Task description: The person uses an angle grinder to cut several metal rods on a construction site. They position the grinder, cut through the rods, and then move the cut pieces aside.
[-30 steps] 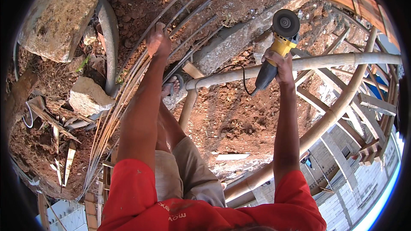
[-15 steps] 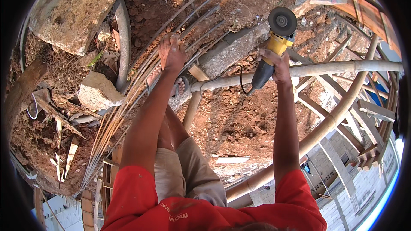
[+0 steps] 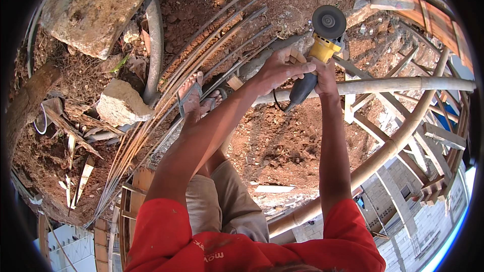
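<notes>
Both hands on the grinder (image 3: 318, 58) now, right hand (image 3: 322, 78) wrapped round the dark grip, left hand (image 3: 280, 68) clasping the yellow body to steady it, disc up, above the bamboo pole (image 3: 403, 84)

Both hands, left hand (image 3: 280, 68) and right hand (image 3: 322, 75), crowd the angle grinder (image 3: 317, 50), so no gap between them; its disc (image 3: 328, 21) blocks the way up past them. Below the hands a horizontal bamboo pole (image 3: 403, 85) crosses to the right, and a curved bamboo pole (image 3: 393, 146) with wooden frame slats (image 3: 438, 136) closes off the right side. Left is barred by a long rebar bundle (image 3: 201, 55) under a sandalled foot (image 3: 194, 98), with rocks (image 3: 121, 103) beyond; bare red soil (image 3: 282, 146) between the forearms stays open.
</notes>
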